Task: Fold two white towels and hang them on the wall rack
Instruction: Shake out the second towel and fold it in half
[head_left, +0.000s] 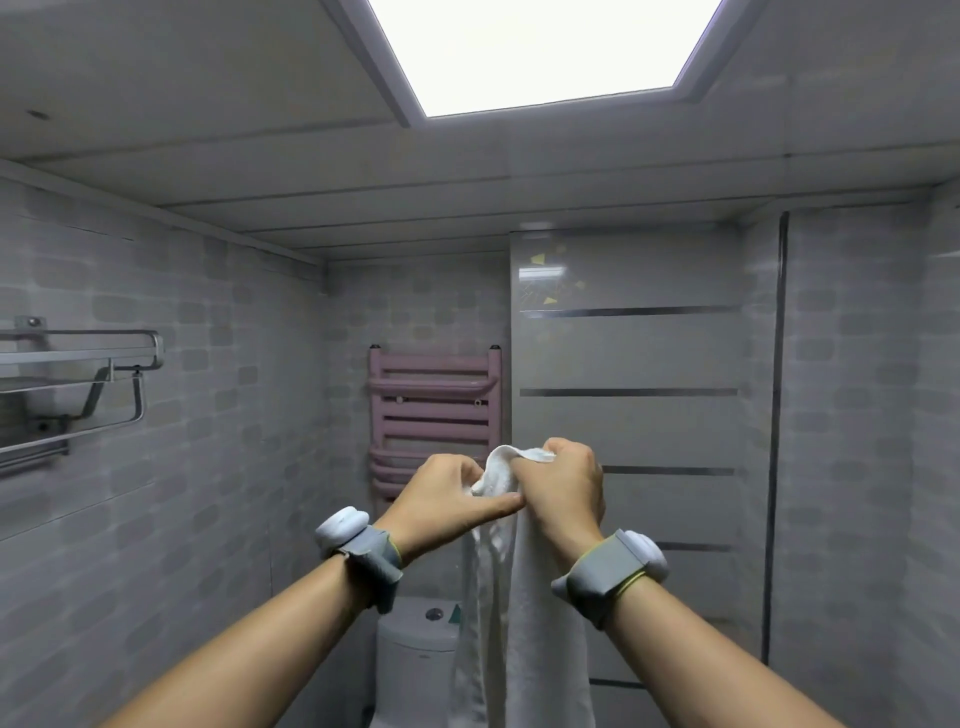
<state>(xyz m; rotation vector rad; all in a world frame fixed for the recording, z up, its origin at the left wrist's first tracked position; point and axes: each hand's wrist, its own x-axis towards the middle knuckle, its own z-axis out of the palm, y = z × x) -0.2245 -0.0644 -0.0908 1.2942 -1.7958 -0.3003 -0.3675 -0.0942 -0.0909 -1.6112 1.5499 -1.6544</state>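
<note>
A white towel (511, 597) hangs long and bunched from both my hands at chest height in the middle of the view. My left hand (447, 496) pinches its top edge from the left. My right hand (563, 486) grips the same top edge from the right, and the two hands touch. A metal wall rack (78, 384) with a shelf and a bar is fixed to the left wall, well apart from my hands. I see only one towel.
A pink ladder-style radiator rail (434, 410) hangs on the far wall behind my hands. A white toilet cistern (415, 644) stands below it. A glossy grey panel wall (628, 364) fills the right side. Both wrists wear grey bands.
</note>
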